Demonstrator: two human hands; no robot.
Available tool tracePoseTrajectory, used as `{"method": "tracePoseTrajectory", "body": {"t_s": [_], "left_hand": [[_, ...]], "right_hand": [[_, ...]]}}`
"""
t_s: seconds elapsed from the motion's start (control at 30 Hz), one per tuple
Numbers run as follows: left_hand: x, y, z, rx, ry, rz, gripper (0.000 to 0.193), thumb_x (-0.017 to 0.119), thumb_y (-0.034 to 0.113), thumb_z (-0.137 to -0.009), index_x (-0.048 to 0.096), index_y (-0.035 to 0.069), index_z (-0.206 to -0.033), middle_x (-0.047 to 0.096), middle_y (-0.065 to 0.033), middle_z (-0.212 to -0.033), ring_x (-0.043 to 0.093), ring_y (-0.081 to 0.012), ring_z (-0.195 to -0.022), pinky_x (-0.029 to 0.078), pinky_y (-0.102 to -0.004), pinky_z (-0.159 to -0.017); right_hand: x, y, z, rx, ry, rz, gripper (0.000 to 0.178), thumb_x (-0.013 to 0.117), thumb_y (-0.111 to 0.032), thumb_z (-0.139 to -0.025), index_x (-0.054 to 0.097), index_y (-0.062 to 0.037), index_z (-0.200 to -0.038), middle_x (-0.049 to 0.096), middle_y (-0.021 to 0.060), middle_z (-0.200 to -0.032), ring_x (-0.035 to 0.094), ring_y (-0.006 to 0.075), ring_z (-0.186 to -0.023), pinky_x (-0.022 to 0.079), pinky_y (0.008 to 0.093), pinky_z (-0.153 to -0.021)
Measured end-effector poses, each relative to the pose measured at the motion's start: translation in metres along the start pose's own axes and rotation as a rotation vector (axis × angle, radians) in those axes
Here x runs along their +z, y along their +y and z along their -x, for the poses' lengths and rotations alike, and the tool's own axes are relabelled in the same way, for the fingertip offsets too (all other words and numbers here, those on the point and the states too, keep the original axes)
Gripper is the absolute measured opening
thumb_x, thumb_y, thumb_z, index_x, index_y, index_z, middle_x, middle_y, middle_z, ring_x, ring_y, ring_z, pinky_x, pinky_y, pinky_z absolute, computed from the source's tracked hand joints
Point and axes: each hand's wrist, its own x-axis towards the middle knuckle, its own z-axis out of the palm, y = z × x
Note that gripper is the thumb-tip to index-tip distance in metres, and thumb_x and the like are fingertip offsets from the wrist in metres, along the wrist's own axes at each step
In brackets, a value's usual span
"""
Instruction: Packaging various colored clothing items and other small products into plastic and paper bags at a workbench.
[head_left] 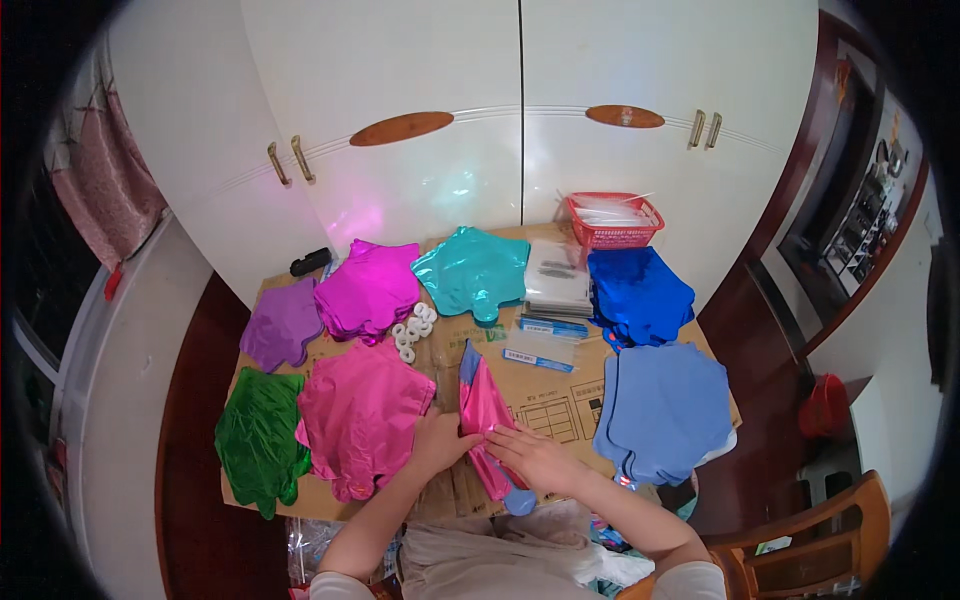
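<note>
At lower centre, the person's right hand lies flat-fingered on folded pink-and-blue foil while the left hand curls at its edge, grip unclear.

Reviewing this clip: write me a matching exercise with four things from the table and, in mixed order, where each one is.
Things
1. Red basket
2. Small white rings
3. Dark green foil
4. Folded pink-and-blue foil

Places
A. Between the left hand and the right hand, touched by fingers
B. Near the front left corner of the cardboard
C. At the far edge, close to the white cabinet
D. Grouped beside the near right side of the magenta stack

Pairs: 1-C, 2-D, 3-B, 4-A
</note>
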Motion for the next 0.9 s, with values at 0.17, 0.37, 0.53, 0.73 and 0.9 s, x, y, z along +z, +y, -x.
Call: {"method": "tracePoseTrajectory", "body": {"t_s": [0.17,0.37,0.53,0.73,0.9], "left_hand": [[0.002,-0.002,0.011,0.139,0.137,0.039,0.032,0.072,0.035,-0.071,0.066,0.008,-0.087,0.064,-0.0094,-0.084,0.055,-0.0304,-0.085,0.04,-0.043,-0.074],[0.005,-0.002,0.013,0.238,0.225,0.018,0.033,0.072,0.032,-0.07,0.06,0.002,-0.077,0.06,-0.011,-0.076,0.055,-0.0308,-0.084,0.04,-0.0441,-0.074],[0.015,-0.016,0.005,0.196,0.188,0.042,0.031,0.072,0.029,-0.069,0.059,0.001,-0.074,0.059,-0.0134,-0.075,0.054,-0.0318,-0.083,0.04,-0.0454,-0.074],[0.008,-0.011,0.01,0.28,0.22,0.062,0.027,0.072,0.026,-0.068,0.061,0.002,-0.072,0.061,-0.0129,-0.075,0.056,-0.0309,-0.082,0.043,-0.0431,-0.073],[0.007,-0.01,0.015,0.395,0.288,0.045,0.024,0.072,0.024,-0.069,0.062,0.003,-0.072,0.062,-0.0124,-0.077,0.057,-0.0297,-0.081,0.044,-0.0416,-0.072]], "right_hand": [[0.0,-0.004,0.001,0.097,0.084,-0.068,0.038,0.059,-0.018,-0.084,0.055,-0.002,-0.118,0.053,0.0133,-0.118,0.049,0.0308,-0.114,0.038,0.0413,-0.101],[-0.005,-0.007,0.0,0.1,0.101,-0.007,0.039,0.063,-0.021,-0.081,0.056,-0.002,-0.115,0.054,0.013,-0.116,0.051,0.0306,-0.11,0.041,0.0402,-0.098],[-0.005,-0.005,0.0,0.079,0.095,-0.013,0.038,0.062,-0.019,-0.081,0.057,-0.0036,-0.115,0.054,0.0132,-0.117,0.051,0.0299,-0.112,0.04,0.0401,-0.099],[-0.003,-0.004,0.001,0.065,0.081,0.003,0.036,0.061,-0.018,-0.082,0.059,-0.008,-0.117,0.054,0.0127,-0.121,0.049,0.0285,-0.115,0.037,0.0409,-0.101],[-0.006,-0.006,0.0,0.068,0.06,0.011,0.034,0.059,-0.019,-0.084,0.059,-0.0091,-0.117,0.054,0.0121,-0.122,0.049,0.0275,-0.117,0.036,0.0414,-0.103]]}}
